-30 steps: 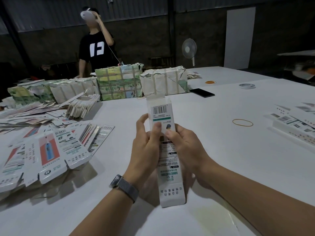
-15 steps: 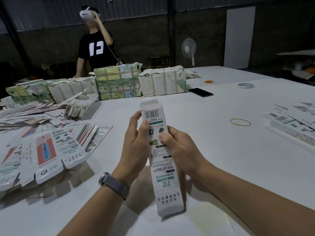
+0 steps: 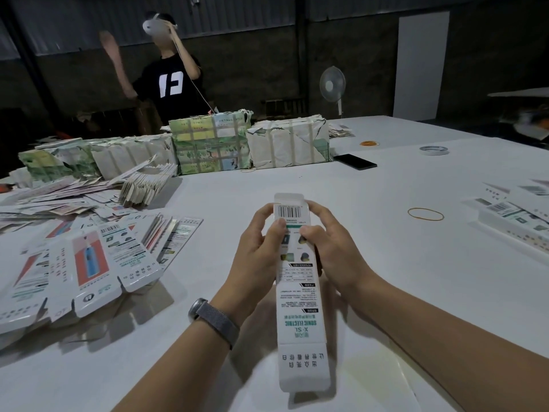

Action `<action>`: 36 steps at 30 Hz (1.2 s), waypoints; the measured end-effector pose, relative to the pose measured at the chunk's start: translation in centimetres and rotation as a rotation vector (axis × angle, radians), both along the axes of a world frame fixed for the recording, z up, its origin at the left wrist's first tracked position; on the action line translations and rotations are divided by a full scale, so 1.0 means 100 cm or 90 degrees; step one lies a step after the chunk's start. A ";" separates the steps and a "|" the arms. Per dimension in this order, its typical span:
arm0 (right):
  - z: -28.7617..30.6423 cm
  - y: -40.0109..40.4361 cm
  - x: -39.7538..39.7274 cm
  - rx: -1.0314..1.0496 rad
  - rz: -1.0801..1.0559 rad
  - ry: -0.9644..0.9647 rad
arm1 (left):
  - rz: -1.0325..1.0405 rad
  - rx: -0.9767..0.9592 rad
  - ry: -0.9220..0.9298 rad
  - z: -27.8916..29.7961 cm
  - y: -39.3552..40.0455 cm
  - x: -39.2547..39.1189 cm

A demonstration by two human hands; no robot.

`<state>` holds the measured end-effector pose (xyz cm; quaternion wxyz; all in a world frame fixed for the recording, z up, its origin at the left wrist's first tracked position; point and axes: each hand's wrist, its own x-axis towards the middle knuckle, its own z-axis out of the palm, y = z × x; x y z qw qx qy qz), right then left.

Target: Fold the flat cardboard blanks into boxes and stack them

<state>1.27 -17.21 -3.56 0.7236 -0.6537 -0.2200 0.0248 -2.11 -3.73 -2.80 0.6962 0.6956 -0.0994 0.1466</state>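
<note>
The long white box (image 3: 297,281) is held above the white worktop (image 3: 386,233), far flap bent inward. The left hand (image 3: 258,251) and right hand (image 3: 332,254) grip its upper long edges — thumbs pinching the printed face. Flat blanks (image 3: 89,263) lie left; a rubber band (image 3: 425,214) lies right, well apart.

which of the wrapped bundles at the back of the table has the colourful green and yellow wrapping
The middle bundle, directly in front of the person in the black shirt. The bundle to its right is wrapped mostly in white.
</note>
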 end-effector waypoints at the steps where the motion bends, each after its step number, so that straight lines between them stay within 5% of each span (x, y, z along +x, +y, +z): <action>1: 0.000 0.000 0.000 0.011 0.009 0.015 | -0.006 -0.006 0.004 -0.001 0.000 0.000; 18: -0.003 -0.001 0.010 0.099 -0.039 0.074 | -0.035 0.012 0.036 -0.012 -0.005 0.007; 28: -0.002 -0.001 0.005 0.031 -0.080 -0.054 | -0.023 -0.006 0.060 -0.020 0.000 0.010; 36: -0.003 -0.003 0.007 0.008 -0.063 -0.028 | -0.027 -0.019 0.060 -0.021 0.000 0.012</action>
